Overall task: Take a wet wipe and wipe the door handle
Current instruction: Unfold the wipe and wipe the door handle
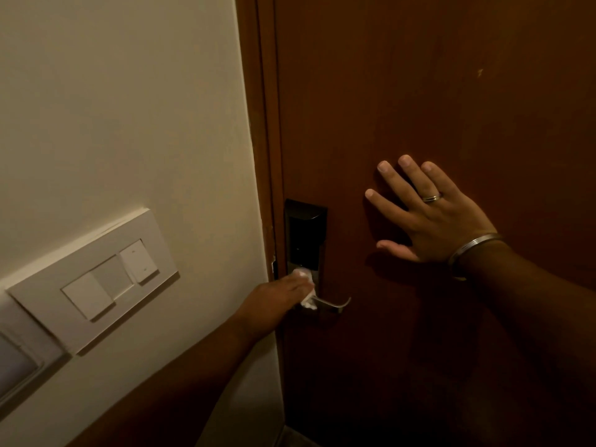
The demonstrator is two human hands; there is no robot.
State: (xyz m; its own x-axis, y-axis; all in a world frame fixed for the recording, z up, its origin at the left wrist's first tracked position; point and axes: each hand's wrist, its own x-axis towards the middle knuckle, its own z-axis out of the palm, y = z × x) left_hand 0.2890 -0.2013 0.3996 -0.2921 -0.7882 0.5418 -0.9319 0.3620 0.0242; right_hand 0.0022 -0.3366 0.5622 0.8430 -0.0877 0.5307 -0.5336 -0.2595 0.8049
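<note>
A silver lever door handle juts from a dark lock plate on the brown wooden door. My left hand grips a crumpled white wet wipe and presses it on the handle's base, covering that end of the lever. My right hand lies flat on the door to the right of the lock, fingers spread, holding nothing; it wears a ring and a metal bangle.
A cream wall fills the left side, with a white switch panel at handle height and a second panel at the left edge. The dark door frame runs between wall and door.
</note>
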